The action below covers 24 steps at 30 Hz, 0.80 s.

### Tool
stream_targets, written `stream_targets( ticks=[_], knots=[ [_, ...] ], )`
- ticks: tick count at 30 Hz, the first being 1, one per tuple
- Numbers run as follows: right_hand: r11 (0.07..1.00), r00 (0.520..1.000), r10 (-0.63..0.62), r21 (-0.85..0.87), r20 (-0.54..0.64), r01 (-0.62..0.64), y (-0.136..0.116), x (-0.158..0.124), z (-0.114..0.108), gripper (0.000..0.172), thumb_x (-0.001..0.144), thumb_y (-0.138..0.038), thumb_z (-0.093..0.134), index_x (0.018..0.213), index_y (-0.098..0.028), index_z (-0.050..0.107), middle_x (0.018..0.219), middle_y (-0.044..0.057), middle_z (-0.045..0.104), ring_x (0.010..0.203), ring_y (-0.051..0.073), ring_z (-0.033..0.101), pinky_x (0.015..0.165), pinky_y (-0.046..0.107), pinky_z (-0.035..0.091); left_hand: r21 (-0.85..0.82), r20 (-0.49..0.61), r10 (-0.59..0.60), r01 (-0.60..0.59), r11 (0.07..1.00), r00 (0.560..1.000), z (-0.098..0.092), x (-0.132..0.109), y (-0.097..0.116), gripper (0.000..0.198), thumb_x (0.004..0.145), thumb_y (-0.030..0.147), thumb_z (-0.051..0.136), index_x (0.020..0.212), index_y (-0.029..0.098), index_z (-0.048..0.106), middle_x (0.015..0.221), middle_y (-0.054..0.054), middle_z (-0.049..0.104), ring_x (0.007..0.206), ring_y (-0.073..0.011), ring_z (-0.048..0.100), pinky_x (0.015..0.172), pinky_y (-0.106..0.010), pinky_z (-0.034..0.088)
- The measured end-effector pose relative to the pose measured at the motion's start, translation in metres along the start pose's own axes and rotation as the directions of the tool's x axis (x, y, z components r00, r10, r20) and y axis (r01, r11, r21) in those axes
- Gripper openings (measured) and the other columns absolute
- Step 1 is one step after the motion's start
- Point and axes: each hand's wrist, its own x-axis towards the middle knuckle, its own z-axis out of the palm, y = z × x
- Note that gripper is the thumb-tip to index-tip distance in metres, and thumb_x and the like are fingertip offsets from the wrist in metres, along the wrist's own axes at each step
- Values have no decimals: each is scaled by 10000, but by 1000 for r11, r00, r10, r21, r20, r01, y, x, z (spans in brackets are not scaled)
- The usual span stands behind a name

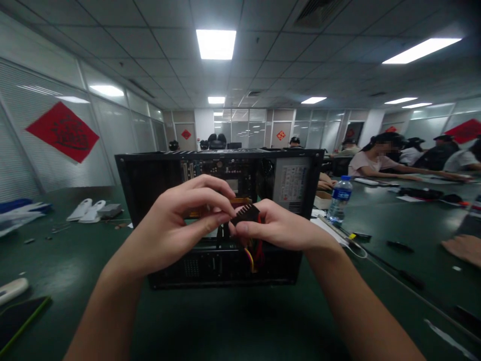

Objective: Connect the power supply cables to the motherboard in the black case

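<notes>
An open black computer case (150, 273) stands on the table in front of me, with a motherboard (221, 173), a fan (265, 174) and a labelled power supply (293, 185) inside. My right hand (276, 225) grips a small black slotted piece (246, 214) between thumb and fingers. At its left end, the fingertips of my left hand (188, 213) are pinched together against it. Red, yellow and black wires (251, 258) hang below the right hand; where they join is hidden. Both hands are in front of the case opening.
A water bottle (340, 198) stands on the right, near a tan box (322, 199) and cables. White slippers (87, 210) and a grey block (109, 210) lie on the left. A green-edged dark object (22, 318) is at lower left. Other people (383, 158) sit on the right; another person's hand (464, 248) rests at the right edge.
</notes>
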Motion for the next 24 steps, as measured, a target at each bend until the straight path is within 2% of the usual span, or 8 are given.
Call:
stream_targets(
  ticks=[1,3,5,7,10,14,19,24],
  knots=[
    [1000,1000,-11,3,-14,11,-1,0,1,451,890,-574,627,811,-130,651,727,7,618,655,107,554,633,223,458,-31,14,-13,13,999,1000,0,-1,-1,150,925,266,634,1029,212,728,1184,-88,666,1022,-196,655,888,-290,558],
    [999,996,-44,-5,-73,44,-3,1,2,494,889,-602,612,747,-130,637,699,9,615,633,101,549,617,216,455,-60,53,-54,57,997,997,2,-3,-3,353,877,277,703,1226,241,664,1217,-89,668,1024,-203,666,896,-302,570],
    [997,986,-72,-19,-149,70,-4,2,2,541,880,-645,595,727,-128,635,693,17,621,619,98,549,597,209,453,-23,84,-94,96,995,992,4,-3,-5,598,812,292,775,1372,267,569,1259,-87,663,1068,-223,664,932,-326,571],
    [997,975,-72,-25,-210,68,-6,2,2,588,880,-687,557,738,-124,648,700,30,636,610,98,559,576,204,453,48,95,-112,108,993,989,7,-2,-7,694,788,302,795,1425,280,518,1267,-76,667,1086,-227,665,945,-334,571],
    [998,966,-56,-25,-253,51,-8,0,1,625,868,-726,533,742,-126,656,666,29,636,549,90,546,519,197,440,139,85,-97,84,987,992,12,1,-9,558,846,291,729,1378,260,564,1193,-60,704,1024,-203,689,899,-309,585],
    [999,956,-37,-24,-290,31,-14,-7,4,596,822,-723,602,742,-135,646,602,12,620,475,92,531,442,198,420,226,-2,-29,29,974,1000,17,5,-8,353,895,235,638,1246,206,661,1116,-69,733,971,-195,703,861,-291,586],
    [998,950,-68,-28,-304,63,-18,-9,7,553,833,-676,630,755,-129,653,654,24,660,562,115,613,501,205,485,274,-48,21,-7,962,999,17,6,-3,336,898,220,616,1227,182,678,1087,-77,742,941,-190,705,828,-272,578],
    [998,964,-36,34,-262,46,-15,-4,7,568,848,-698,589,783,-135,632,664,21,670,552,115,635,503,207,512,316,-91,13,17,949,996,19,4,-3,328,876,207,632,1196,181,700,1063,-73,749,915,-190,707,823,-276,575]
  ],
)
